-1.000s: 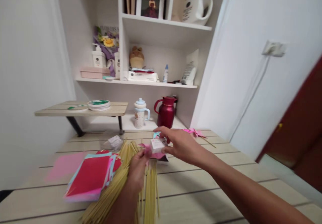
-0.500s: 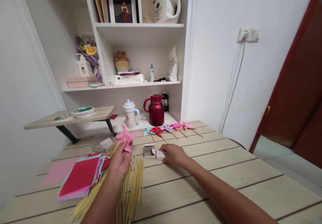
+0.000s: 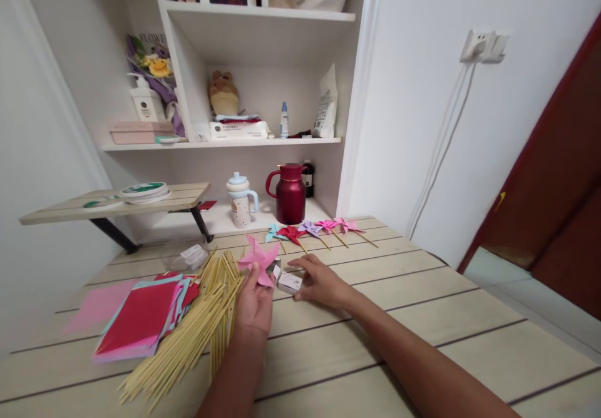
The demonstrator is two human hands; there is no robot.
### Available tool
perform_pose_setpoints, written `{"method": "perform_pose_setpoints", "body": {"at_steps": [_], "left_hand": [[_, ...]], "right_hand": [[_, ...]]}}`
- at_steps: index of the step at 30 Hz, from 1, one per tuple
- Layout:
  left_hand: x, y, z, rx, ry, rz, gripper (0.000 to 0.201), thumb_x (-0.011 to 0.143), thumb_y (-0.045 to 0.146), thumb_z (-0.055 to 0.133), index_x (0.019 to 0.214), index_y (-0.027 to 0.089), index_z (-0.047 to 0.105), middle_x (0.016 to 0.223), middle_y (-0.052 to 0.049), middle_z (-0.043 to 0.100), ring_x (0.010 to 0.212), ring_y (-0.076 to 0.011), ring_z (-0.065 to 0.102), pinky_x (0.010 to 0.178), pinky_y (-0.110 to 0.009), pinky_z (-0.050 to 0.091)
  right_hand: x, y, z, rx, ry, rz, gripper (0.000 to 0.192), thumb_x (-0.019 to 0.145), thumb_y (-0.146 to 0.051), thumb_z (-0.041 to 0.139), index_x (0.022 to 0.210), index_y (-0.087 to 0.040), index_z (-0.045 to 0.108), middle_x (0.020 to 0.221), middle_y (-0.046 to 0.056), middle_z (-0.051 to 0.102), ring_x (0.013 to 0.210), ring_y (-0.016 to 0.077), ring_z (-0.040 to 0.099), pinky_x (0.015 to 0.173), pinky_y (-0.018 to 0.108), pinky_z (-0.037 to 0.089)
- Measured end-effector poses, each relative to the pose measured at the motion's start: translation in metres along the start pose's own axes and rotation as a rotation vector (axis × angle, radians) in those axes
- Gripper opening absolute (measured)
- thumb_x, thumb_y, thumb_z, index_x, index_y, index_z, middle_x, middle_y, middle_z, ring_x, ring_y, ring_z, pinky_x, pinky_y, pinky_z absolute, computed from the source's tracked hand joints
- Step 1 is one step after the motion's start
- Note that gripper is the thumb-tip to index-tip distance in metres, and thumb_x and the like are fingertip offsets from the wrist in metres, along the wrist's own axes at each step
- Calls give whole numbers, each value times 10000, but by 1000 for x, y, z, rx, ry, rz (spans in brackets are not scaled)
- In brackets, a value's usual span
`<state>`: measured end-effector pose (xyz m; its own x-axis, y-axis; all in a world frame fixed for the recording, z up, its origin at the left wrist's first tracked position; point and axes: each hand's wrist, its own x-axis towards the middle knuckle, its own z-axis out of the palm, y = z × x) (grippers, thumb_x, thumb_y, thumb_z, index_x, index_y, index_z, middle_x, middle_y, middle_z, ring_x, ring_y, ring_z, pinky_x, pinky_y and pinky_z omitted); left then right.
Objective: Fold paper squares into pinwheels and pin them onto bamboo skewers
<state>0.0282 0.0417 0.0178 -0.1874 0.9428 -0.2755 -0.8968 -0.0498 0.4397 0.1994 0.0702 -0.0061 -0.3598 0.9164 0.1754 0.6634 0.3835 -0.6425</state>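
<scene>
Left hand [image 3: 256, 299] grasps a pink paper pinwheel head [image 3: 258, 259], raised just above the worktop [image 3: 422, 318], no stick on it yet. Right hand [image 3: 319, 280] rests fingers on a small white box [image 3: 290, 281] lying on the worktop just beside the pinwheel; grip looks loose, not clenched. Near left: loose pile of bamboo sticks [image 3: 192, 336], and beside it a stack of coloured paper squares [image 3: 136, 318], so plenty of stock appears unused. Farther back, a row of five finished pinwheels [image 3: 312, 230] on sticks lies at the worktop's far edge. Behind those stand a red jug [image 3: 290, 194] and a lidded cup [image 3: 239, 200]. Nothing blocks either hand.
</scene>
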Motion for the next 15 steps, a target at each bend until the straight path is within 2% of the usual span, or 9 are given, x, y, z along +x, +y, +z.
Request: {"method": "perform_pose_setpoints", "body": {"at_steps": [3,6,9,12,15], "left_hand": [[4,1,-7,11,-13,23,214,910,11,524,814,163,641,855,-24,746,731,-104,703,753,-239,583],[6,-1,-13,25,-29,26,196,893,8,558,834,165,660,900,-29,753,747,-109,705,725,-239,583],[7,-3,-15,24,-46,26,193,897,19,563,821,167,659,918,-28,752,769,-115,709,721,-248,587],[7,-4,-14,14,-53,22,208,912,19,537,818,160,658,925,-42,753,789,-119,714,737,-247,589],[6,-4,-13,5,-69,18,190,910,20,542,887,156,673,957,-59,755,841,-133,720,773,-254,589]], "right_hand": [[3,-4,3,43,-9,-34,507,674,-189,801,1156,-248,653,1093,19,675,888,178,657,765,266,505],[2,-8,4,49,-39,-65,407,699,-186,786,1087,-254,684,942,-21,728,815,168,673,719,246,506],[-1,-11,2,-1,3,-76,253,829,-257,680,1078,-236,716,1082,36,727,955,192,673,818,272,505],[-2,-15,0,-100,71,-65,236,903,-252,566,1056,-216,742,1248,87,675,1166,227,605,956,306,450],[-3,-21,1,-203,63,-45,248,871,-264,608,1079,-237,740,1164,69,728,1081,237,652,908,311,460]]}}
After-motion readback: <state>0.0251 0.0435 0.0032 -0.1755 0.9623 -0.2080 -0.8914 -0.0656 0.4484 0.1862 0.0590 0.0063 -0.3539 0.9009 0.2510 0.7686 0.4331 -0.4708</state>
